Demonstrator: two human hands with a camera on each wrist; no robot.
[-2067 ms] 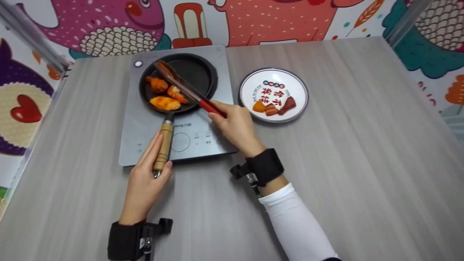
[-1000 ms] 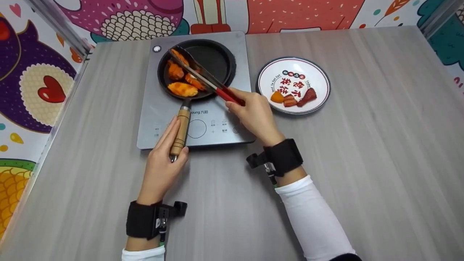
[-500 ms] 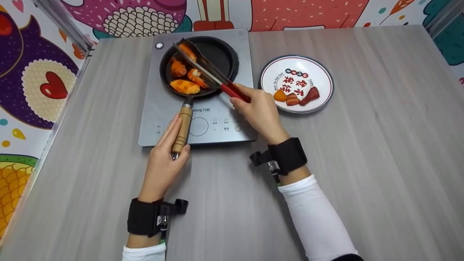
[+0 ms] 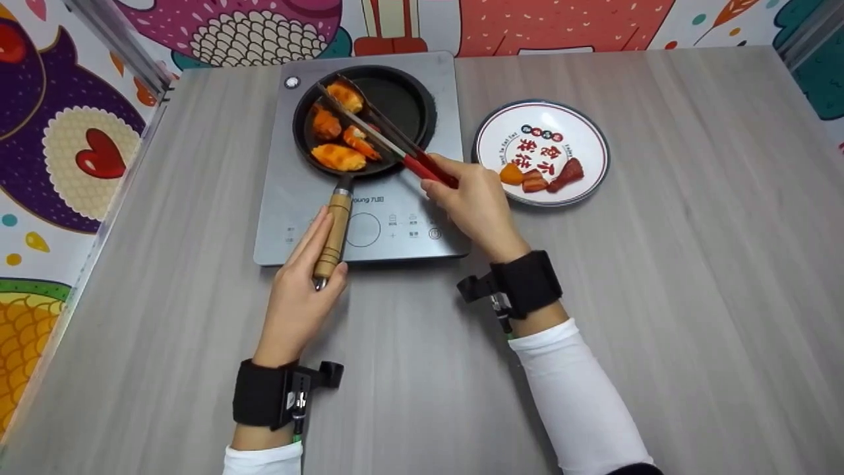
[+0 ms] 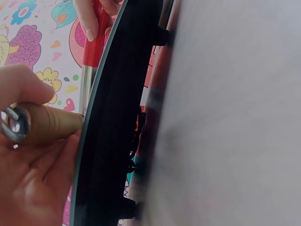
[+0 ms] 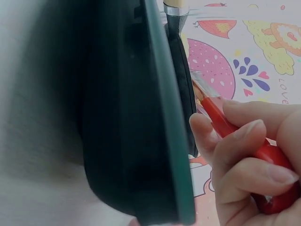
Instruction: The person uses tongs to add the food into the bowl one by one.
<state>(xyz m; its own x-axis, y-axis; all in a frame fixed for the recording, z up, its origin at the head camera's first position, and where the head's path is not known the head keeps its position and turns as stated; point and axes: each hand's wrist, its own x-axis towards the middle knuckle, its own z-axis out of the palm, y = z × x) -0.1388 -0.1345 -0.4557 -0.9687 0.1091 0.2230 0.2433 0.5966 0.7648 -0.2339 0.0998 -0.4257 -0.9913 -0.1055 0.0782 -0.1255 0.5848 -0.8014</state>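
Observation:
In the head view, my left hand (image 4: 293, 307) holds the wooden handle (image 4: 336, 231) of a black frying pan (image 4: 405, 109), thumb on one side and fingers along the other. My right hand (image 4: 480, 206) grips tongs by their red handles (image 4: 425, 168); the right wrist view shows its fingers curled round the red handle (image 6: 220, 117). The tong arms straddle a yellow-orange food piece (image 4: 349, 99) at the pan's far left. Nearer in the pan lie a browned orange piece (image 4: 326, 124), a shrimp (image 4: 360, 142) and another yellow-orange piece (image 4: 338, 158).
The pan stands on a grey induction cooker (image 4: 283, 218) with touch controls at its front. To the right, a white plate (image 4: 541, 113) with red lettering holds an orange piece (image 4: 511, 174), a striped meat piece (image 4: 534, 181) and a dark red piece (image 4: 567, 175). Cartoon-printed walls border the table (image 4: 659, 264).
The piece between the tong arms has turned over from edge-on, now lying flatter with its yellow-orange face up. The head view has shifted; my left hand keeps its hold on the handle.

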